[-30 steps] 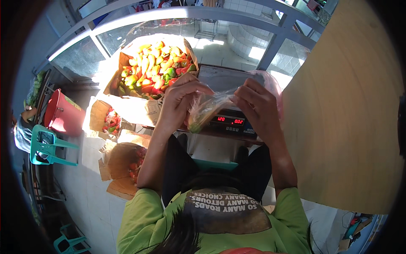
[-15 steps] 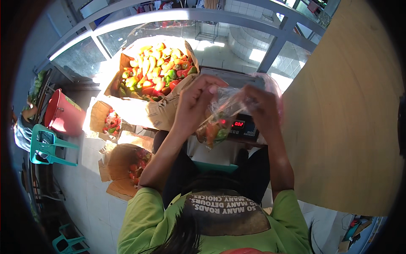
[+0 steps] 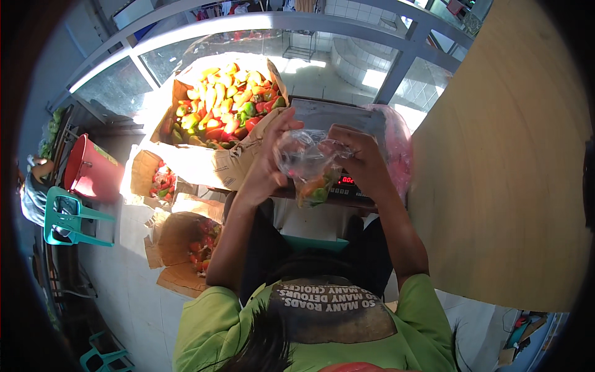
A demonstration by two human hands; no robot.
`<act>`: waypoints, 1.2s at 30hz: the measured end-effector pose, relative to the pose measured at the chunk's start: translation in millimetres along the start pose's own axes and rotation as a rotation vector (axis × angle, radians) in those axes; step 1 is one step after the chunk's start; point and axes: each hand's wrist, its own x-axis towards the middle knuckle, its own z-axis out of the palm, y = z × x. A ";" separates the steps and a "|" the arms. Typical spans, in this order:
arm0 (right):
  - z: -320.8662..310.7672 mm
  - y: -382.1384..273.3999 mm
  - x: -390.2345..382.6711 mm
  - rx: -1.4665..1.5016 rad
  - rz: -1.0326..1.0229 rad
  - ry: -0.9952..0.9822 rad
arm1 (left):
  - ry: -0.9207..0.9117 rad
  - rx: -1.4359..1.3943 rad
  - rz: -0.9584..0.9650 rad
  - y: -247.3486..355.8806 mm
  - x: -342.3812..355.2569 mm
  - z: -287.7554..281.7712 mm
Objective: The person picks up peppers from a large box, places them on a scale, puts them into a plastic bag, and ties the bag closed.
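In front of me, over the scale (image 3: pixel 352 181) with its red lit display, hangs a clear plastic bag (image 3: pixel 300 155). Red, orange and green peppers (image 3: pixel 315 191) fill its lower end. My right hand (image 3: pixel 354 147) pinches the bag's gathered upper part from the right. My left hand (image 3: pixel 268 158) is on the bag's left side, thumb and fingers spread apart around the loose film. Where its fingertips meet the plastic is partly hidden by glare and folds.
A large cardboard box (image 3: pixel 214 166) full of peppers stands left of the scale. Lower boxes (image 3: pixel 176 239) with peppers sit beside my left leg. A pink plastic bag (image 3: pixel 396 149) lies right of the scale. A wooden panel (image 3: pixel 496 186) fills the right; a green stool (image 3: pixel 65 214) is far left.
My left hand has loosened and spread its fingers, while the right hand has moved left and pinches the bag. The bag's upper part is bunched lower and more to the left.
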 end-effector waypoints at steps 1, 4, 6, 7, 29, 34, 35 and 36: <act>0.5 0.5 0.9 0.081 -0.067 0.007 | -0.166 0.168 -0.144 -28.2 -15.2 -15.6; -0.5 -0.5 7.0 0.080 -0.049 -0.103 | -0.270 0.180 -0.327 -61.1 -32.9 4.6; 1.9 2.9 9.9 0.055 -0.045 -0.152 | -0.239 0.108 -0.451 -76.4 -30.9 22.9; 2.0 4.9 10.0 0.028 -0.043 -0.203 | -0.232 0.087 -0.562 -82.8 -28.2 24.7; 26.5 116.3 -73.3 1.238 0.545 0.456 | 0.094 -0.280 -0.294 -93.4 -17.8 27.7; 8.1 110.8 -69.9 0.471 0.332 0.332 | 0.127 -0.590 -0.463 -83.6 -7.6 25.5; 2.2 107.1 -68.0 0.468 0.333 0.332 | 0.126 -0.593 -0.462 -79.3 -4.1 25.6; -3.3 93.3 -62.0 0.125 0.249 0.260 | 0.043 -0.503 -0.455 -74.1 -1.4 25.5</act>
